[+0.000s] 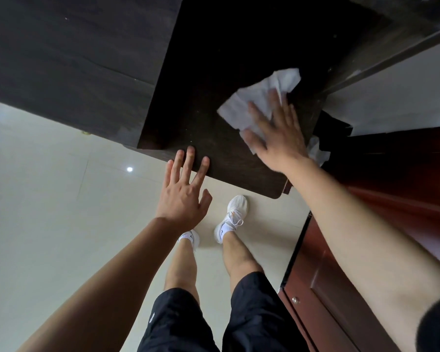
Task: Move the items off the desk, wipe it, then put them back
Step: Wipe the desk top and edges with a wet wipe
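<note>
The dark wooden desk (214, 72) fills the upper middle of the view, its top bare. A white tissue (262, 92) lies spread on the desk's right part, and my right hand (277, 133) presses flat on it, fingers stretched out and slightly blurred. My left hand (183, 189) is open, fingers apart, its fingertips resting on the desk's near edge with nothing in it. No desk items are in view.
A dark cabinet side (61, 59) stands left of the desk. A reddish wooden door (341, 288) is on the right. Another white tissue piece (318, 151) shows by the desk's right edge. Pale tiled floor (48, 212) lies below, with my legs and white shoes.
</note>
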Motion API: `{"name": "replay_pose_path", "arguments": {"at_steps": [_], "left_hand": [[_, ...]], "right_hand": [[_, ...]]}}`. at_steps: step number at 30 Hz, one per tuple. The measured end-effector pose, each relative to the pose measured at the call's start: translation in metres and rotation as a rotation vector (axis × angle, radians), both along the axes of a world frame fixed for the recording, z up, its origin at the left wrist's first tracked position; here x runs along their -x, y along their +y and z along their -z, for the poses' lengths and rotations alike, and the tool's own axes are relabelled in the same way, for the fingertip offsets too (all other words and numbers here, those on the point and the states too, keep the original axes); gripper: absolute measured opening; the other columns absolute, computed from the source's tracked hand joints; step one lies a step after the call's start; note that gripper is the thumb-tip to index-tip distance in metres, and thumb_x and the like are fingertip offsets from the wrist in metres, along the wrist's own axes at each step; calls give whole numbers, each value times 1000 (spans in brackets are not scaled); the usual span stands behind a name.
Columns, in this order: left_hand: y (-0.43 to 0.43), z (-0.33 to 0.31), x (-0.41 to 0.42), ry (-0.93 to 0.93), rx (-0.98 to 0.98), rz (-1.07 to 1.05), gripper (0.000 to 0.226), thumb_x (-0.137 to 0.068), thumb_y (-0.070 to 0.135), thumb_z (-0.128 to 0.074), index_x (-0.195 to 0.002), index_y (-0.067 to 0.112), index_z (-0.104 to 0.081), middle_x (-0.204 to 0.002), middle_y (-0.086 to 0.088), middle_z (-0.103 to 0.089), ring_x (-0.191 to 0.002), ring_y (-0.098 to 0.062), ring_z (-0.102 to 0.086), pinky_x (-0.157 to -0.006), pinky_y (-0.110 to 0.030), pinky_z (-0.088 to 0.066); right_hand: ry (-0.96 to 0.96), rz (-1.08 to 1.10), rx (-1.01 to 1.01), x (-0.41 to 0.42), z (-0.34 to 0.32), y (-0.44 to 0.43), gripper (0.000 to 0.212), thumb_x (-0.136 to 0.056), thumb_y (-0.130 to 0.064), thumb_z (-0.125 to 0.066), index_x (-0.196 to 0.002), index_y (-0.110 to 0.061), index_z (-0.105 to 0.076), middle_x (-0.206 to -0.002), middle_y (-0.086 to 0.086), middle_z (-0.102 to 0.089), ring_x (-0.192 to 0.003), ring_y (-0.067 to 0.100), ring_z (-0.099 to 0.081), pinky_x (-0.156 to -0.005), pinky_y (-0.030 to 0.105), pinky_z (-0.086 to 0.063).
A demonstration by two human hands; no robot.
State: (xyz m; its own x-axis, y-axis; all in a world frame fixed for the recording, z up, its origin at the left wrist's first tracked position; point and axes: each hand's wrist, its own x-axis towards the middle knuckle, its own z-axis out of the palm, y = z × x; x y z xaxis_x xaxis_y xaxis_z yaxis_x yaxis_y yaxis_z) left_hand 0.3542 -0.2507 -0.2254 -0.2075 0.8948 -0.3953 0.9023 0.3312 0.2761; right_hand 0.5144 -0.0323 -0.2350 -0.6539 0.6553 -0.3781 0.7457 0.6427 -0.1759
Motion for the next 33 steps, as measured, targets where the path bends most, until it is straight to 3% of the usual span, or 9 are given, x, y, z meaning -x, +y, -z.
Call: {"name": "replay_pose_path", "arguments": {"at_steps": [4,7,12,17,21,24,27,29,33], "left_hand": [[0,1,-1,3,-6,-3,71,-94,40,-44,-157,23,-16,-164,-16,0,-151,-35,5,-123,-48,0],[1,0,0,-10,-15,-22,72,-90,39,-42,-157,21,-20,-164,-17,-3,-151,-36,2,-123,-47,0],[4,-8,1,-46,18,-22,72,-91,35,-49,-156,20,-23,-164,-18,-3,-151,-37,1,-123,-47,-1],[3,-9,3,-53,26,-17,71,-92,35,-51,-156,20,-23,-164,-17,-2,-151,-36,1,-122,-45,1],[3,-9,7,-58,31,-1,69,-94,39,-42,-157,23,-20,-164,-15,1,-151,-33,6,-121,-42,6],[1,-10,9,-62,1,-13,64,-94,37,-39,-154,20,-30,-164,-17,-7,-152,-33,-1,-123,-43,0],[-8,-8,7,-24,-68,-213,56,-92,27,-42,-147,16,-45,-159,-23,-23,-149,-38,-15,-120,-50,-13],[-17,-8,6,-11,-71,-305,56,-91,23,-43,-147,17,-43,-159,-23,-22,-148,-39,-16,-118,-53,-16],[-27,-8,12,-36,-42,-245,59,-91,16,-48,-150,19,-38,-162,-19,-16,-150,-36,-12,-117,-54,-16]], "right_hand": [[46,191,-5,79,-3,52,66,-102,-59,-24,-161,-36,-5,-168,14,11,-153,39,13,-123,48,5],[37,28,-10,115,-2,37,62,-103,-50,-29,-160,-37,-10,-168,17,7,-153,42,10,-124,49,2],[57,-152,18,53,-10,-32,58,-106,-50,-28,-160,-39,-10,-168,15,6,-155,35,9,-126,47,-3],[-6,-198,9,1,-12,-37,63,-104,-52,-31,-161,-33,-12,-168,18,1,-155,36,5,-125,49,-7],[-70,-142,-21,3,-14,-19,79,-97,-67,-33,-161,-33,-1,-166,23,6,-152,46,7,-124,56,0],[-49,-126,-38,38,-10,-10,76,-98,-68,-29,-159,-38,4,-166,19,13,-150,49,13,-123,58,4],[31,-227,-74,85,0,-19,67,-99,-61,-29,-159,-43,-5,-168,14,6,-149,53,10,-123,60,3],[76,-282,-84,105,4,-38,62,-99,-59,-26,-158,-43,-15,-169,13,-2,-149,54,4,-123,60,-1],[130,-335,-52,66,5,-83,55,-104,-56,-30,-156,-40,-28,-167,14,-14,-152,47,-4,-125,53,-7]]}}
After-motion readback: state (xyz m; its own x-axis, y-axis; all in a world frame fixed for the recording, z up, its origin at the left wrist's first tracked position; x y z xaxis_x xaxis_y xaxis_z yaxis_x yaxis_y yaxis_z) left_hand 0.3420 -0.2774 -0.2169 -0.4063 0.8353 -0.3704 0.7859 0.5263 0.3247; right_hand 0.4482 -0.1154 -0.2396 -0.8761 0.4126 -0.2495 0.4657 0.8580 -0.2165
